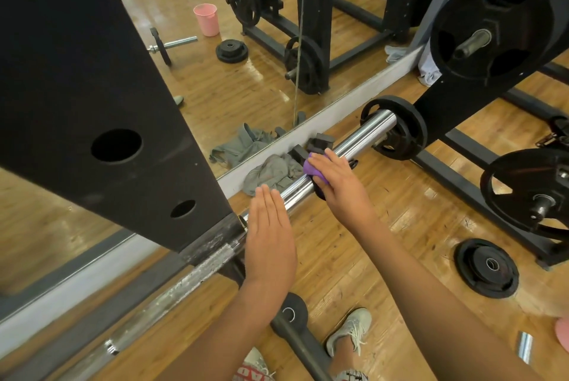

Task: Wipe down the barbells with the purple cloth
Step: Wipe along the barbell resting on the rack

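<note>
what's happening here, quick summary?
A person in a gym is wiping a barbell. The right hand holds the purple cloth wrapped over the chrome barbell, part-way along its shiny sleeve. The left hand is flat with straight fingers, fingertips at the bar nearer the black rack upright. A weight plate sits at the far end of the sleeve. A grey rag lies on the floor behind the bar, by the mirror.

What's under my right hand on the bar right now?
The purple cloth, held against the chrome barbell sleeve by the right hand. Only the cloth's edge shows; the rest, and the bar beneath, are covered.
</note>
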A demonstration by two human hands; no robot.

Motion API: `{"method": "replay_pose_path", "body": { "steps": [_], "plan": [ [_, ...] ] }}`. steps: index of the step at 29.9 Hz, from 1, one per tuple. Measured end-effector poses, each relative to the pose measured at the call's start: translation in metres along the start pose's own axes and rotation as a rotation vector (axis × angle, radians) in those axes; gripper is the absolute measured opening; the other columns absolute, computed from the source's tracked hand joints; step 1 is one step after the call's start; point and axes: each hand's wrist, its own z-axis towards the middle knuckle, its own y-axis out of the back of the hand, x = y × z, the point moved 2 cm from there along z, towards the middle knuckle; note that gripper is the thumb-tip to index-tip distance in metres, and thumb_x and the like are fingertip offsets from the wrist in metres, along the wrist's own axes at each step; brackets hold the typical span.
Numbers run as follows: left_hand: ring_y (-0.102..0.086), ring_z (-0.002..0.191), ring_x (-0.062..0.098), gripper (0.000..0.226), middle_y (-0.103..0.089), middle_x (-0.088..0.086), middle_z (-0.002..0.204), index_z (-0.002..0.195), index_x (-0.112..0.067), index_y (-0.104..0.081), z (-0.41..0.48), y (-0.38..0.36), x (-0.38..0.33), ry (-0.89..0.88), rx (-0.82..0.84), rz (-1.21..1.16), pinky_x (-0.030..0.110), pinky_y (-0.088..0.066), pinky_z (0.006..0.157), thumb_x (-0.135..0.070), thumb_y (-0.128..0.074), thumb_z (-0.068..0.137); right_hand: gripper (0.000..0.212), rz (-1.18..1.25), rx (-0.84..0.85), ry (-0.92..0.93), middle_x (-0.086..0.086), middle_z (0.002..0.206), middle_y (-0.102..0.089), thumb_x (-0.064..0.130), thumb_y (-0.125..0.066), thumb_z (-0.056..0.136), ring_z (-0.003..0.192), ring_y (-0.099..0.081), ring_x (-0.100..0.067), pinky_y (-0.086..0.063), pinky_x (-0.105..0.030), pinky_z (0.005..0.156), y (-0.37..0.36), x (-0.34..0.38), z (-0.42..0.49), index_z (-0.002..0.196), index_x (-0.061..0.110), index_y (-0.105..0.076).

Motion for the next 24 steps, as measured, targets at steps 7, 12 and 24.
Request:
{"method": "replay_pose_path", "body": {
  "steps": [7,12,24],
  "plan": [
    [-0.032,0.147,0.036,0.086,-0.04,0.026,0.153,0.151,0.011,-0.021,0.052,0.001,0.007,0.01,0.074,-0.094,0.047,-0.009,0.125,-0.046,-0.057,0.097,0.041,-0.017,0.053,0.019,0.004,0.15,-0.052,0.03,-0.045,0.107,0.15,-0.029,-0.018,-0.018,-0.043,0.125,0.005,-0.001,0.008,0.145,0.017,-0.053],
    [-0.037,0.143,0.03,0.09,-0.052,0.017,0.145,0.143,0.003,-0.041,0.066,-0.002,0.018,-0.038,0.16,-0.201,0.047,-0.009,0.125,-0.063,-0.064,0.086,0.039,0.007,0.103,0.047,0.0,0.146,-0.056,0.027,-0.048,0.106,0.148,-0.033,-0.02,-0.013,-0.04,0.125,0.012,0.002,0.018,0.142,0.014,-0.056],
    [-0.012,0.155,0.029,0.084,-0.012,0.017,0.167,0.159,0.001,-0.01,0.001,0.003,0.024,-0.182,-0.159,-0.284,0.046,-0.009,0.125,-0.042,-0.051,0.099,0.04,0.011,0.054,0.036,0.001,0.146,-0.056,0.03,-0.044,0.106,0.148,-0.033,-0.023,-0.02,-0.045,0.123,0.013,0.006,0.008,0.143,0.016,-0.055]
  ]
}}
